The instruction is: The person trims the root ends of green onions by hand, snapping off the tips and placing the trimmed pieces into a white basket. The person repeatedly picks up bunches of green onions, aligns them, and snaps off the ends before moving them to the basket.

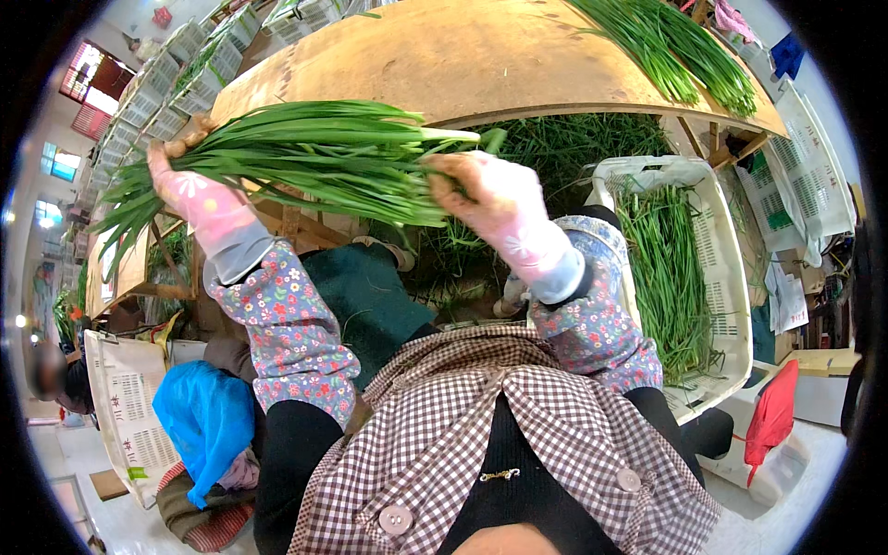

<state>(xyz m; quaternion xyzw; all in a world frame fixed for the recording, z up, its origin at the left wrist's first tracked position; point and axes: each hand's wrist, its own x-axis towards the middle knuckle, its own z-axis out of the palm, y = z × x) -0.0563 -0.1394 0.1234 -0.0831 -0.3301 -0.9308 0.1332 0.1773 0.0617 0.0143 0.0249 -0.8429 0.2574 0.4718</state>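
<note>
A large bunch of garlic chives (312, 152) is held up sideways before me, above the front edge of the wooden table. At its leafy end my left hand (177, 156) is wrapped around it, and leaf tips hang down past the wrist. My right hand (479, 184) is at the pale stem ends, fingers curled against them. It is blurred, so whether it pinches any stalks cannot be told. Just above its knuckles a loose green leaf (494, 141) sticks out.
More chives (694, 62) lie on the wooden table (444, 55) at the far right. A white plastic crate (728, 326) with chives (666, 277) stands by my right side. Cut greens (583, 142) heap under the table. At left are a crate (125, 409) and a blue plastic bag (201, 416).
</note>
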